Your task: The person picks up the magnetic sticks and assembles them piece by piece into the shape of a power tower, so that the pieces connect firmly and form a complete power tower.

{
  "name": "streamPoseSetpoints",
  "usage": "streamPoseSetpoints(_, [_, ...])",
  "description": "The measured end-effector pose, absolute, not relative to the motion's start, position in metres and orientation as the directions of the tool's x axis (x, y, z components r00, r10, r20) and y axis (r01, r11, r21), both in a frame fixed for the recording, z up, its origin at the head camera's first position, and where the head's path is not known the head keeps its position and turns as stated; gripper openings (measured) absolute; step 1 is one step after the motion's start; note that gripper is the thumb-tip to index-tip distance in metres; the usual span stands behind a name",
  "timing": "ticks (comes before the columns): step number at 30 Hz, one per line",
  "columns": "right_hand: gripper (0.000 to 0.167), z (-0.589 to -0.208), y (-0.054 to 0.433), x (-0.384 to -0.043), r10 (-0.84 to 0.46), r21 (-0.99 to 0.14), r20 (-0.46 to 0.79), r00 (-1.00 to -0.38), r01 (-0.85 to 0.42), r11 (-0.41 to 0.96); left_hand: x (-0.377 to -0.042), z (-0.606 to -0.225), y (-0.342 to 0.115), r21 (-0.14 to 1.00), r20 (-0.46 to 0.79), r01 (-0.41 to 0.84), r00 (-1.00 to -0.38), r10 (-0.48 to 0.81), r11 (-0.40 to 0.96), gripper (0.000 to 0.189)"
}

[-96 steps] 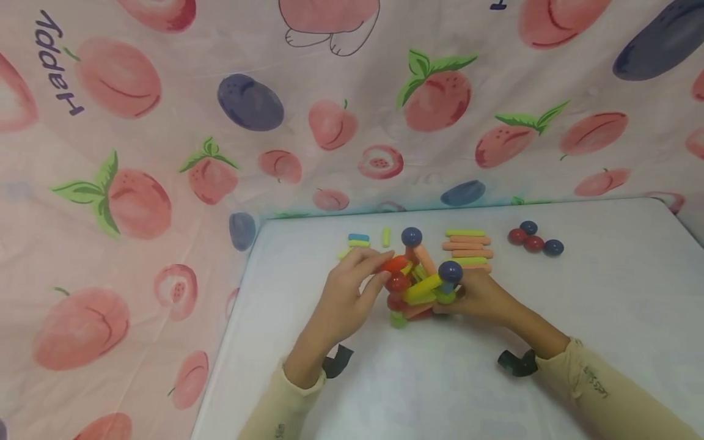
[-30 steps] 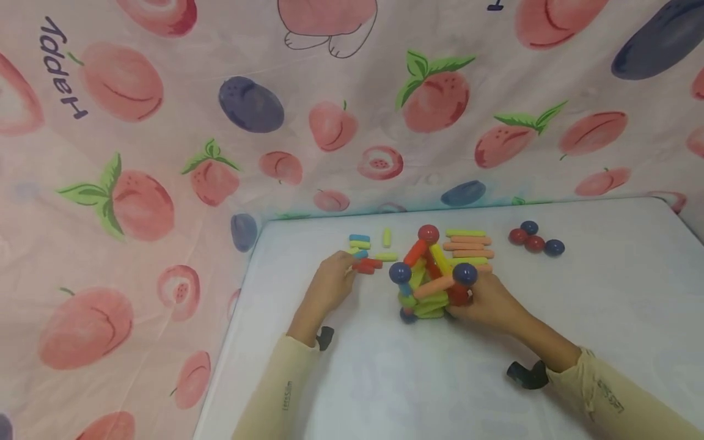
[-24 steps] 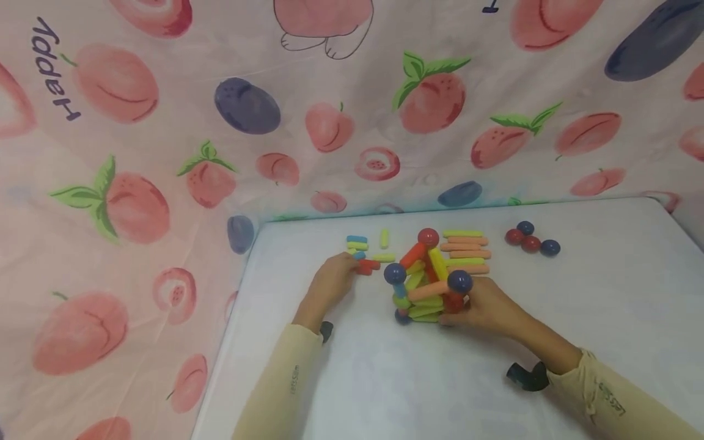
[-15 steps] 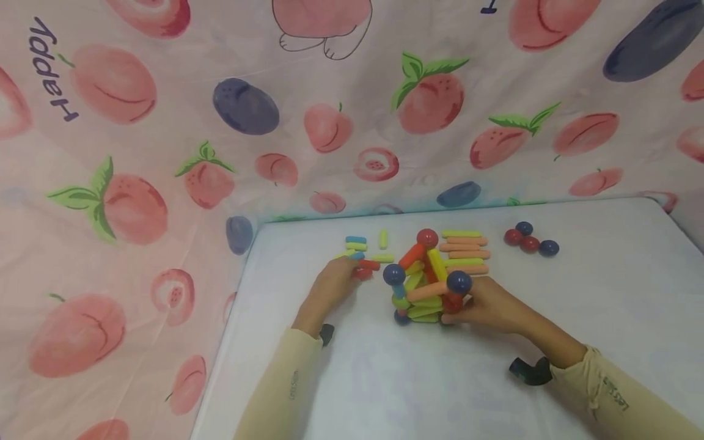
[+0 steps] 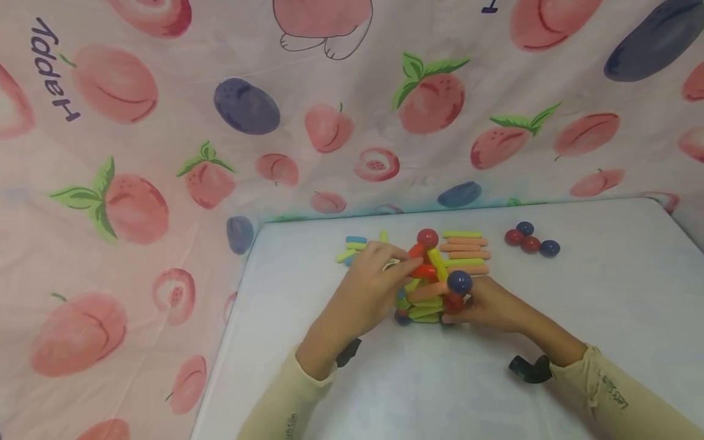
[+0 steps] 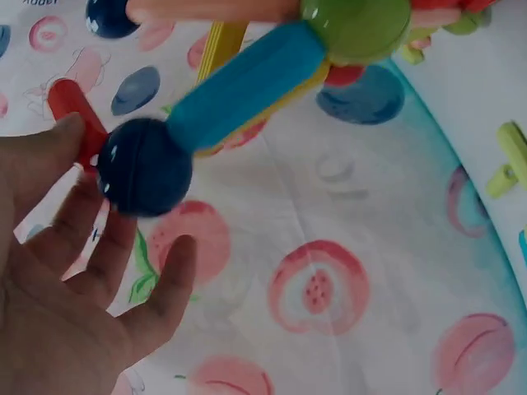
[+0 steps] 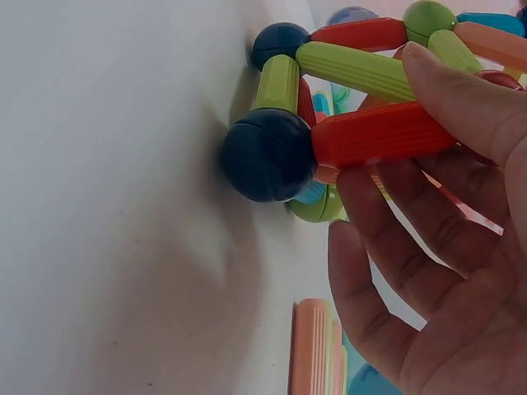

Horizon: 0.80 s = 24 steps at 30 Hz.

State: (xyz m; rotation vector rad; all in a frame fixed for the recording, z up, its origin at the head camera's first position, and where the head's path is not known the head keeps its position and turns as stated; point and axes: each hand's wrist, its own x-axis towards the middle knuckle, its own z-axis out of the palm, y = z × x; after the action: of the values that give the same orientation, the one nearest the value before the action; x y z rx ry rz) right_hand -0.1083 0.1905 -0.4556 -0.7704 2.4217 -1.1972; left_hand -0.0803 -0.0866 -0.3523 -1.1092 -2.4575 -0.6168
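A tower of magnetic rods and balls (image 5: 428, 308) stands on the table, with a red ball (image 5: 428, 238) and a dark blue ball (image 5: 459, 282) among its top corners. My left hand (image 5: 360, 290) pinches a red magnetic rod (image 6: 76, 119) between thumb and fingers. That rod meets another dark blue ball (image 6: 146, 167), which joins a blue rod (image 6: 247, 86) of the tower; the hand covers this ball in the head view. My right hand (image 5: 489, 305) grips the tower low on its right side, fingers and thumb around a red rod (image 7: 383, 134) beside a dark blue ball (image 7: 268, 156).
Loose orange and yellow rods (image 5: 464, 247) lie in a row behind the tower. Several red and blue balls (image 5: 530, 244) sit farther right. Short blue and lime rods (image 5: 356, 240) lie behind my left hand, partly hidden. A fruit-printed cloth (image 5: 341, 79) hangs beyond the table's back edge.
The tower has been turned since the oldest frame. My left hand went to the loose rods on the left and has come back to the tower's top with a red rod. My right hand keeps its grip.
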Motion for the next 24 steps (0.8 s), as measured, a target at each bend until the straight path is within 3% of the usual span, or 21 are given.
streamPoseSetpoints(7, [0.063,-0.458,0.188,-0.107,-0.582,-0.772,-0.079,-0.809,-0.320,0.549,-0.076,-0.366,-0.078,0.270,0.420,0.747,-0.659,0.624,0.607,0.046])
streamPoseSetpoints(17, [0.065,-0.455,0.185,-0.105,-0.561,-0.765,-0.083,-0.823,-0.308,0.565,-0.073,-0.366,-0.069,0.089,0.421,0.757,-0.617,0.664,0.647,0.041])
streamPoseSetpoints(21, [0.063,-0.456,0.185,-0.105,-0.564,-0.778,-0.080,-0.822,-0.302,0.551,-0.075,-0.365,-0.076,0.205,0.458,0.766,-0.625,0.632,0.609,0.038])
streamPoseSetpoints(24, [0.065,-0.457,0.185,-0.107,-0.576,-0.792,-0.081,-0.813,-0.298,0.533,-0.085,-0.370,-0.092,0.359,0.486,0.696,-0.708,0.512,0.622,0.029])
